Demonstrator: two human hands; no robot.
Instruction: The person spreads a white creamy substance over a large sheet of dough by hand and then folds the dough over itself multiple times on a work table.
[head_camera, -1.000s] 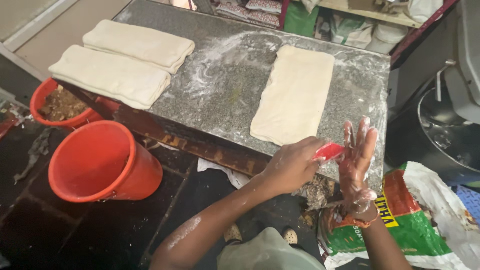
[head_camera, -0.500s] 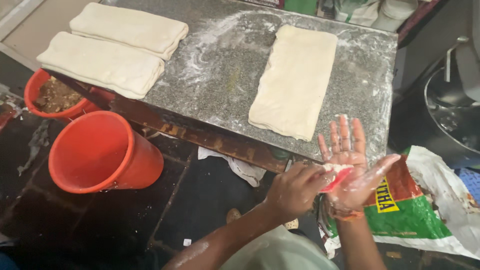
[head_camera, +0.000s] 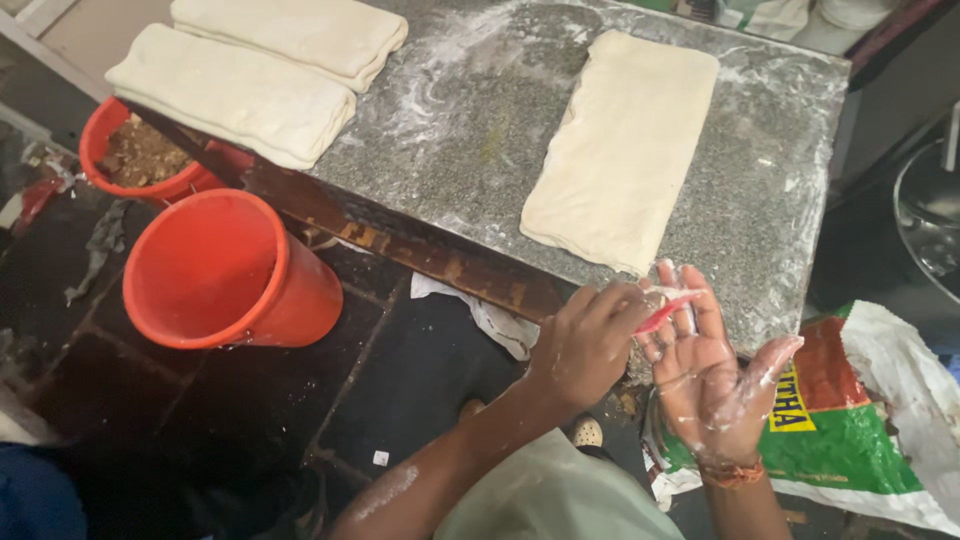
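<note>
My left hand (head_camera: 585, 345) grips a small red scraper (head_camera: 667, 311) and presses its edge against the fingers of my right hand (head_camera: 712, 375). My right hand is held palm up, fingers spread, smeared with flour and dough. Both hands hover just off the near edge of the floured granite slab (head_camera: 460, 130). On the slab right above them lies a folded rectangle of dough (head_camera: 625, 150). Two more folded dough slabs (head_camera: 250, 70) rest at the slab's far left.
An orange bucket (head_camera: 225, 270) stands on the dark tiled floor left of my arms, with a second red bucket (head_camera: 140, 160) holding brown scraps behind it. A green, red and white flour sack (head_camera: 860, 420) lies at the right.
My hands have stayed at the slab's near edge while the red scraper has slid along my right palm up to the fingers. The view has shifted closer.
</note>
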